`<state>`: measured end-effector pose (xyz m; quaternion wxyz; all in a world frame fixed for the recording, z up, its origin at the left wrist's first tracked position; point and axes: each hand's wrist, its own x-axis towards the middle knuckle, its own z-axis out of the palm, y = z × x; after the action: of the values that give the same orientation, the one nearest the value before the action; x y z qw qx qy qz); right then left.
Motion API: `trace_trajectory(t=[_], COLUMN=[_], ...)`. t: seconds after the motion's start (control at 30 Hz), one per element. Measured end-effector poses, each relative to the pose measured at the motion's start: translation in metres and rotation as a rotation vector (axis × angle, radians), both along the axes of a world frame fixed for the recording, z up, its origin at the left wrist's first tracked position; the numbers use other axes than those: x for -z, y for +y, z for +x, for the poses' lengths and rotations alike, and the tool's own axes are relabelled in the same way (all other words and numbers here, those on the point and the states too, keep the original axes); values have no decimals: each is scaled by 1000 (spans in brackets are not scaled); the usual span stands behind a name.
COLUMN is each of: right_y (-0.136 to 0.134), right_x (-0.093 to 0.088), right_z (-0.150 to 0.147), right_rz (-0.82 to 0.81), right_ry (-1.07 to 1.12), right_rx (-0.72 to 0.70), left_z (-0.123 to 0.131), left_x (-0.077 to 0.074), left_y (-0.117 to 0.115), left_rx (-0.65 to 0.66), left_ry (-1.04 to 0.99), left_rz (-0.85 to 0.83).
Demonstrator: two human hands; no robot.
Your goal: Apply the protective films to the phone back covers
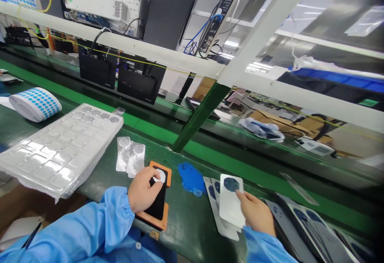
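Observation:
My left hand (144,191) rests on a black part lying in an orange fixture (165,174) at the near edge of the green bench. Its fingers curl down and press a small round white disc (160,176) onto the part's top end. My right hand (256,212) pinches a white rectangular card with a round blue patch (231,199), lifting it off a short fanned stack of like cards (216,211). Both arms wear blue sleeves.
A clear blister tray (60,151) with several round discs sits at the left, two loose disc strips (130,157) beside it. A blue cloth (191,179) lies between my hands. A roll of blue dot stickers (34,103), a conveyor belt (228,163) and more cards (315,227) surround the spot.

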<state>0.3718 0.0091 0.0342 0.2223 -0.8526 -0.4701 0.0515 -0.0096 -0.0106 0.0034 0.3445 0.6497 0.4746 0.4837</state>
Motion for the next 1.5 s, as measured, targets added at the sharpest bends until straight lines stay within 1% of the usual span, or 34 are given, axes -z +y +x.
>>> trace_trajectory(t=[0.03, 0.1, 0.13, 0.17, 0.2, 0.23, 0.27, 0.3, 0.37, 0.43, 0.47, 0.53, 0.6, 0.77, 0.87, 1.07, 1.27, 1.43, 1.5], right_y=[-5, -18, -26, -35, -43, -51, -58, -63, -67, -64, -62, -56, -52, -51, -51, -50, -60, -62, -59], right_x=[-3, -2, 1, 7, 13, 20, 26, 30, 33, 31, 29, 27, 26, 27, 26, 24, 33, 37, 34], right_z=[-9, -43, -66, -93, -120, -145, -167, -185, -206, -212, -212, -210, -210, -213, -212, -208, -210, -214, -213], right_rz=[21, 108, 175, 250, 281, 271, 289, 322, 439, 521, 524, 464, 402, 311, 278, 283, 348, 283, 348], right_ry=[42, 244, 404, 575, 667, 698, 657, 560, 288, 56, -11, -67, -87, -107, -119, -182, -352, -511, -504], right_rx=[-4, -65, -131, -231, -311, -391, -457, -512, -607, -732, -807, -941, -1002, -1052, -1079, -1123, -1146, -1130, -1110], left_z=[2, 10, 15, 20, 24, 27, 27, 25, 18, 7, 2, -4, -7, -7, -7, -5, -1, 1, 0], left_x=[1, 2, 3, 4, 5, 7, 8, 9, 11, 10, 10, 11, 14, 28, 32, 30, 29, 25, 23], left_y=[0, -2, -2, -3, -4, -5, -6, -6, -8, -11, -12, -15, -17, -18, -18, -19, -19, -20, -19], left_rx=[24, 112, 173, 237, 297, 345, 380, 398, 382, 343, 337, 338, 343, 311, 306, 300, 263, 234, 225], left_ry=[-53, -198, -278, -359, -437, -498, -539, -561, -557, -533, -517, -463, -391, -279, -249, -261, -206, -111, -84], left_rz=[-60, -185, -254, -326, -396, -459, -507, -534, -543, -534, -524, -492, -455, -410, -394, -411, -386, -380, -392])
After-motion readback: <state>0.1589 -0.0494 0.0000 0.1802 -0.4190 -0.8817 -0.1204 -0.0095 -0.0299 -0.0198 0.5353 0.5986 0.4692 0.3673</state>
